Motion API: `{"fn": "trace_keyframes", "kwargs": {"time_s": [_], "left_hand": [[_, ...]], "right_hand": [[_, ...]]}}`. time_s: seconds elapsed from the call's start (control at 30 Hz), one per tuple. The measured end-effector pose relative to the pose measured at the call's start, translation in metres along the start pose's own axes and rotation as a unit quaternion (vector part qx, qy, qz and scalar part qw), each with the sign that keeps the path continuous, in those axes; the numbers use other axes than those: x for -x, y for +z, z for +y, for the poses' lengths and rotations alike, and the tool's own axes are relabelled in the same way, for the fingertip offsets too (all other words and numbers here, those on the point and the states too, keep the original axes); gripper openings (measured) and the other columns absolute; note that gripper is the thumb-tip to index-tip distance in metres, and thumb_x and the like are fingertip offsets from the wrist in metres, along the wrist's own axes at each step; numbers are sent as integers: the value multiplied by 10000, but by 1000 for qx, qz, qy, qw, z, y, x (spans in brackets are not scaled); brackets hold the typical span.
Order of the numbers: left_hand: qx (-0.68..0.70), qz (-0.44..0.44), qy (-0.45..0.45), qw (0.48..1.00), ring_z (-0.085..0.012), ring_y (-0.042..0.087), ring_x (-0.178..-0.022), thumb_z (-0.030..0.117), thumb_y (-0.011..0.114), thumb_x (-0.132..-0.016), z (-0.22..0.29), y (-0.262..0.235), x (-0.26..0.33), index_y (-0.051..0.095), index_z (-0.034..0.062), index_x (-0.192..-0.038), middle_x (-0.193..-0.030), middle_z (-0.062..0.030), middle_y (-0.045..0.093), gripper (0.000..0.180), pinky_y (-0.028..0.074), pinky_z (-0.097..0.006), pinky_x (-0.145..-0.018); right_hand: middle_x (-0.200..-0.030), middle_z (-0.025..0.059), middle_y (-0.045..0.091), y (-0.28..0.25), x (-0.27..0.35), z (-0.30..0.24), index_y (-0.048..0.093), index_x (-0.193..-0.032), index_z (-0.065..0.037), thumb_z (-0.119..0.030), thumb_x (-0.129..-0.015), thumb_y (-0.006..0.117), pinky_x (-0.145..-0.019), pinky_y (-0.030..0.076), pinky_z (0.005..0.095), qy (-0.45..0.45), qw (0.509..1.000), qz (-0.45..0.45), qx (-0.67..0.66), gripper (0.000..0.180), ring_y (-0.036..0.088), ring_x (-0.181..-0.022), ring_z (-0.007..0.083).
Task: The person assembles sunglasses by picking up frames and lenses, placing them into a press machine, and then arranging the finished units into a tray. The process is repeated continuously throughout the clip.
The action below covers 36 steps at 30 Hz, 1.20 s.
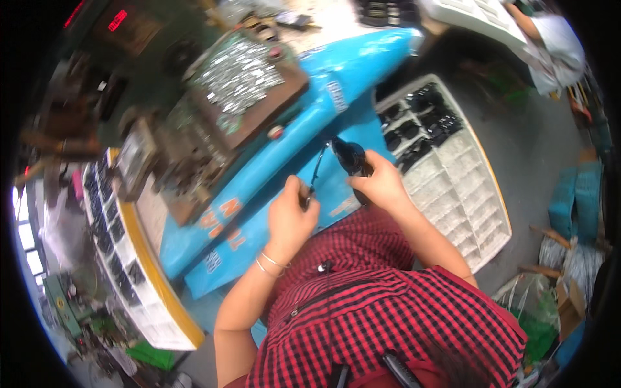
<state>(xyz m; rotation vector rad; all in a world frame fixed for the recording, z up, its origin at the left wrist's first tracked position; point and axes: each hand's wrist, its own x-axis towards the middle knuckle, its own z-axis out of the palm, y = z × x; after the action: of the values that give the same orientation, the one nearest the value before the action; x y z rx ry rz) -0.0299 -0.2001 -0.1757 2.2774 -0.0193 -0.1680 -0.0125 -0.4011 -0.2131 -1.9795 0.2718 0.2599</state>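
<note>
Over the blue plastic sheet [362, 132] in front of me, both my hands hold a dark pair of sunglasses [349, 157]. My right hand [386, 184] pinches the glossy lens part between thumb and fingers. Closed around the lower end of a thin dark temple arm [315, 169] is my left hand [292, 216]. That arm runs up toward the top corner of the lens part, where the two seem to meet. Blur hides the joint and the finer parts.
A white compartment tray [475, 187] with several sunglasses stands at right; another tray [152, 304] stands at left. A metal machine fixture [194, 155] bears a heap of small shiny metal parts [239, 77]. Another person's sleeve [556, 48] shows at upper right, beside a white tray [479, 16].
</note>
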Motion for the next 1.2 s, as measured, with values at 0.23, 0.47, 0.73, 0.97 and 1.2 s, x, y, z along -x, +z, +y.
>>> {"fn": "trace_keyframes", "kwargs": {"time_s": [0.23, 0.47, 0.73, 0.97, 1.2], "left_hand": [[-11, -156, 182, 971, -443, 590, -1015, 2, 594, -782, 63, 118, -44, 383, 8, -1409, -1162, -264, 543, 661, 507, -481, -834], [-105, -302, 222, 921, -448, 579, -1021, 81, 668, -765, 74, 206, -62, 344, -20, -1424, -1188, -277, 513, 741, 518, -480, -857], [27, -469, 168, 867, -403, 521, -1224, 186, 791, -726, 69, 276, -82, 403, -98, -1377, -1349, -292, 476, 809, 435, -405, -1044], [23, -356, 144, 923, -361, 584, -1126, 175, 736, -804, 85, 322, -100, 459, -32, -1370, -1280, -236, 562, 662, 494, -388, -937], [38, -341, 109, 933, -313, 610, -1108, 126, 723, -829, 78, 273, -96, 497, -6, -1345, -1266, -206, 589, 579, 526, -359, -885]], "right_hand": [[-1090, 65, 643, -36, 11, 70, 570, -1207, 4, -5, -794, 665, -893, 474, 288, 22, 898, 110, -426, 424, 594, -1001, 157], [-1116, 88, 626, -85, 16, 105, 555, -1205, 2, -170, -841, 736, -898, 471, 316, 124, 819, 156, -538, 441, 591, -1037, 189], [-853, 85, 657, -94, -12, 223, 647, -937, 25, -164, -845, 666, -687, 507, 322, 265, 705, 283, -593, 212, 631, -744, 206], [-910, 135, 676, -155, -78, 281, 628, -1035, 72, -101, -804, 639, -733, 500, 361, 207, 757, 428, -449, 288, 640, -832, 235], [-1083, 234, 672, -176, -133, 271, 574, -1152, 25, -122, -815, 609, -902, 498, 421, 367, 797, 468, -104, 370, 655, -1027, 385]]}}
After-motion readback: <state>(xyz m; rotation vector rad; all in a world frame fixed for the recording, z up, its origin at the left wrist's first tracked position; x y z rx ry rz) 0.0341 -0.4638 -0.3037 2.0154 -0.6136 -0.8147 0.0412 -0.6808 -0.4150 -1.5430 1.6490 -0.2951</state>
